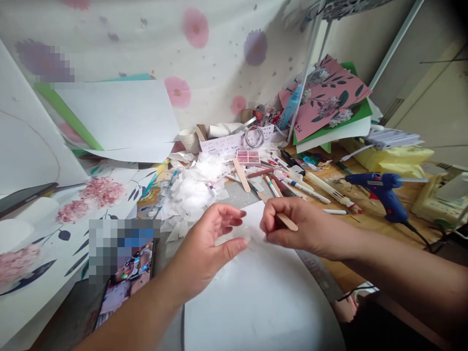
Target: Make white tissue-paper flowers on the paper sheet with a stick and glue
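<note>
My right hand (310,229) is closed around a wooden craft stick (287,222), whose rounded end pokes out past the fingers. Facing it, my left hand (206,251) has its fingers curved and its thumb apart, with nothing firmly gripped. Both hands hover over a large white sheet of paper (256,302). Something thin and whitish shows faintly between the hands, too blurred to name. Beyond them lies a pile of torn white tissue paper (195,187). A second craft stick (242,175) rests beside the pile.
Pens and markers (305,191) litter the table behind my right hand. A blue glue gun (382,190) with a cable stands at the right. To the left are a phone (126,287) and paper with pink flowers (102,190). Paper cups (189,140) stand at the back.
</note>
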Demonstrator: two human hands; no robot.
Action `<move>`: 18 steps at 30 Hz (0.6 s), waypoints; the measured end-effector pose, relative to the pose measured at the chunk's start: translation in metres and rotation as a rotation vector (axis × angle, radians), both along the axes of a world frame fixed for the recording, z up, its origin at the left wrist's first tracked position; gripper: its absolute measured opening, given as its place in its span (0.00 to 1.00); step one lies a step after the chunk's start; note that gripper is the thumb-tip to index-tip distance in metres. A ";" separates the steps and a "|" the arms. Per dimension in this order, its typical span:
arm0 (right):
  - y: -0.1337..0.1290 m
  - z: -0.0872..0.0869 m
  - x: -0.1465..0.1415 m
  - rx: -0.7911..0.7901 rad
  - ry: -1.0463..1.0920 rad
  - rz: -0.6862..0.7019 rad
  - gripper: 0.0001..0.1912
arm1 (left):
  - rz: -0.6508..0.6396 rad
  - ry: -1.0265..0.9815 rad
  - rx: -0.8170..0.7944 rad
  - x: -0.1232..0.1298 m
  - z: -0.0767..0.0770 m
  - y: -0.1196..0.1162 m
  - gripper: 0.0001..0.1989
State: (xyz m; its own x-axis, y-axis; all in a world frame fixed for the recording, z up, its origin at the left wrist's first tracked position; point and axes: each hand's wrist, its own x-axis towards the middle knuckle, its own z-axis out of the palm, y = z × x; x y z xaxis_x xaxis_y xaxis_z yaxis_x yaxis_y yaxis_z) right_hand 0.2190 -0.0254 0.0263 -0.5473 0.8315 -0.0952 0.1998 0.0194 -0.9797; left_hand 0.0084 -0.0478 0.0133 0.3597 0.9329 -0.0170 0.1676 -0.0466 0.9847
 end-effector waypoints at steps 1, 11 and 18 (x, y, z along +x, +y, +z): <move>-0.003 0.000 -0.001 0.001 -0.026 0.012 0.06 | -0.022 0.035 0.018 0.001 -0.001 0.000 0.14; -0.030 -0.011 -0.001 0.101 -0.288 -0.052 0.03 | -0.102 0.452 0.000 0.009 0.005 -0.005 0.03; -0.043 -0.002 0.026 0.404 -0.283 -0.069 0.15 | -0.164 0.816 0.394 0.011 -0.014 -0.003 0.06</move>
State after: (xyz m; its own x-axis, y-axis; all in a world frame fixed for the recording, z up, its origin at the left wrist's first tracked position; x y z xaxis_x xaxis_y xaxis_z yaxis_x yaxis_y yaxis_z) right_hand 0.2445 -0.0688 0.0244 -0.4894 0.8656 0.1057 0.4705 0.3642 -0.8038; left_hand 0.0198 -0.0509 -0.0006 0.5043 0.8634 -0.0158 0.7652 -0.4383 0.4716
